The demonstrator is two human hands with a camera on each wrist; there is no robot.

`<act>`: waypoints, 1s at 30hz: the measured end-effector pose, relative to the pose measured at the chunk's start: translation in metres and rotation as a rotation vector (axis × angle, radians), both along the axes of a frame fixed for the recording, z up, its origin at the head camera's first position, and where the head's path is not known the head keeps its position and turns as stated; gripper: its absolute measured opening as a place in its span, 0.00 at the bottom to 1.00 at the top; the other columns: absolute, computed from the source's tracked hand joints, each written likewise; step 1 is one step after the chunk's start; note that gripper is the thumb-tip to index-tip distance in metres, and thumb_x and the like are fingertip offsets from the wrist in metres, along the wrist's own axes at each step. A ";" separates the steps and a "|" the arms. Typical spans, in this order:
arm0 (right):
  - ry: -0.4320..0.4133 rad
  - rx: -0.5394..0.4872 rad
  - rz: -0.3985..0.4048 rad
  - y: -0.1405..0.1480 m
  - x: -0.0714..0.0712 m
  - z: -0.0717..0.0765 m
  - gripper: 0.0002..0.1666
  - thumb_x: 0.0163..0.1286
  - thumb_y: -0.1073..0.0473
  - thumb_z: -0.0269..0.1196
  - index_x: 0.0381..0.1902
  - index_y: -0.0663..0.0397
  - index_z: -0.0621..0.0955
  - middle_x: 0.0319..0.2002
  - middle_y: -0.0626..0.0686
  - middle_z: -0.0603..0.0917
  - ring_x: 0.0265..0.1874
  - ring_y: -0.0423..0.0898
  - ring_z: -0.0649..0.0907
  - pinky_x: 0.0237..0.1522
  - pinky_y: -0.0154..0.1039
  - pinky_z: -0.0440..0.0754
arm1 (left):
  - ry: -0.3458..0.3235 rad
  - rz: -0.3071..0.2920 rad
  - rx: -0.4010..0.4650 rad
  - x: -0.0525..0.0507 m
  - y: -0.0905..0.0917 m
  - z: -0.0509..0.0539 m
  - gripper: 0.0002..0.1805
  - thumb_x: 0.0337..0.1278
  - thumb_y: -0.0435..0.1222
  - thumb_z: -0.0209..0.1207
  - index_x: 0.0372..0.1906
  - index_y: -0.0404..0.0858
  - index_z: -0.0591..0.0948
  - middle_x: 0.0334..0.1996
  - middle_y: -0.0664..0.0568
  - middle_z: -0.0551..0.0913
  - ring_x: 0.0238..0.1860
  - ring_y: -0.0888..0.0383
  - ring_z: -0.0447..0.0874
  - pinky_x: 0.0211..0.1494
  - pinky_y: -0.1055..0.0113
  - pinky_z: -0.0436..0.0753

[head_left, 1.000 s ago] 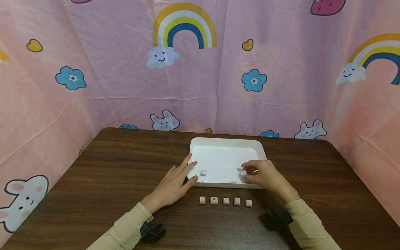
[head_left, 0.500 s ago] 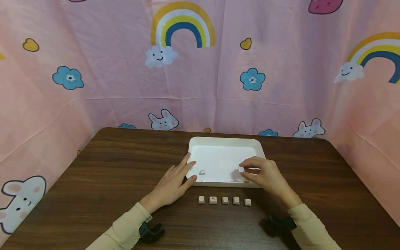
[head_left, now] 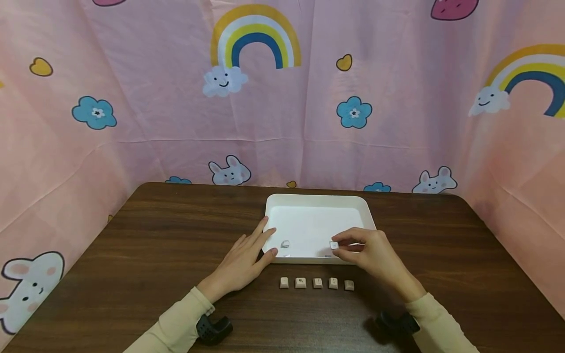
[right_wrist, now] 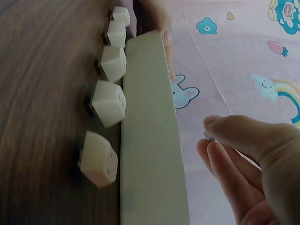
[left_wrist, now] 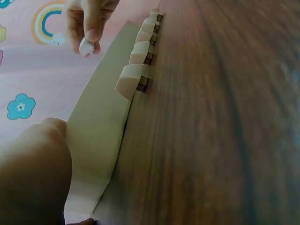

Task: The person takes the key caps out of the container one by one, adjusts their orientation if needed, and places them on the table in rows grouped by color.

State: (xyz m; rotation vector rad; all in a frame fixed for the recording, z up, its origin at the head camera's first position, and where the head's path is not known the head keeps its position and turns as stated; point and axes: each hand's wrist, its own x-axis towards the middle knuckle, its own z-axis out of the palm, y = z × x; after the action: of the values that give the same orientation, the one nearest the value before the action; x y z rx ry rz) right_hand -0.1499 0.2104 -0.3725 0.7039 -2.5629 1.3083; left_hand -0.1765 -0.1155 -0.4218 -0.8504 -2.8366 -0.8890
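Observation:
My right hand pinches a small white keycap between thumb and fingertips, above the front right part of a white tray. In the right wrist view only a sliver of that keycap shows between the fingers. My left hand rests on the tray's left rim with fingers spread and fairly straight, the thumb near the front corner. Inside the tray, near the left fingertips, lies another pale keycap. The tray's front wall hides part of whatever lies right behind it.
A row of several cream keycaps stands on the dark wooden table, just in front of the tray. A black band is on the left wrist, another on the right. Patterned pink cloth hangs behind the table.
My right hand has lifted the keycap slightly and shifted it left over the tray. The left hand stays on the rim, and the row of keycaps keeps its place.

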 end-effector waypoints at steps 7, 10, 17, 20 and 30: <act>0.007 -0.035 0.031 -0.009 0.007 0.002 0.12 0.60 0.68 0.75 0.42 0.52 0.89 0.40 0.49 0.90 0.38 0.45 0.91 0.43 0.34 0.88 | 0.002 -0.003 0.004 0.000 0.000 -0.001 0.34 0.79 0.56 0.46 0.80 0.45 0.62 0.84 0.51 0.45 0.77 0.43 0.62 0.77 0.33 0.54; 0.022 -0.055 0.064 -0.013 0.008 0.002 0.12 0.59 0.68 0.75 0.41 0.52 0.89 0.40 0.49 0.89 0.39 0.44 0.90 0.43 0.36 0.88 | 0.000 -0.004 0.007 0.000 0.000 0.000 0.34 0.79 0.56 0.46 0.80 0.45 0.62 0.84 0.51 0.44 0.77 0.43 0.62 0.77 0.33 0.54; 0.134 -0.016 0.094 -0.022 0.010 0.002 0.13 0.56 0.68 0.77 0.39 0.50 0.89 0.38 0.47 0.88 0.34 0.41 0.88 0.35 0.34 0.88 | -0.004 -0.001 0.006 0.000 -0.001 0.000 0.34 0.79 0.56 0.46 0.80 0.45 0.62 0.84 0.52 0.43 0.78 0.43 0.61 0.77 0.33 0.54; 0.125 0.000 0.091 -0.028 0.013 0.003 0.14 0.55 0.68 0.78 0.39 0.50 0.90 0.37 0.45 0.88 0.33 0.40 0.87 0.34 0.33 0.88 | -0.001 -0.002 0.008 0.000 -0.001 0.000 0.34 0.79 0.56 0.46 0.80 0.45 0.62 0.84 0.51 0.44 0.78 0.43 0.61 0.77 0.33 0.54; 0.003 -0.097 0.177 -0.045 0.023 0.000 0.12 0.59 0.70 0.75 0.40 0.54 0.89 0.39 0.49 0.87 0.37 0.42 0.87 0.39 0.35 0.89 | -0.006 -0.002 0.010 0.001 0.000 0.001 0.34 0.79 0.56 0.46 0.80 0.45 0.62 0.84 0.51 0.44 0.78 0.43 0.61 0.77 0.33 0.54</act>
State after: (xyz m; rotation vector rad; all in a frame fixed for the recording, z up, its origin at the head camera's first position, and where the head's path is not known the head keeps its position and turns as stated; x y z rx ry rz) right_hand -0.1265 0.1657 -0.3729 0.9309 -2.4629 1.4710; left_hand -0.1758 -0.1157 -0.4212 -0.8513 -2.8347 -0.9071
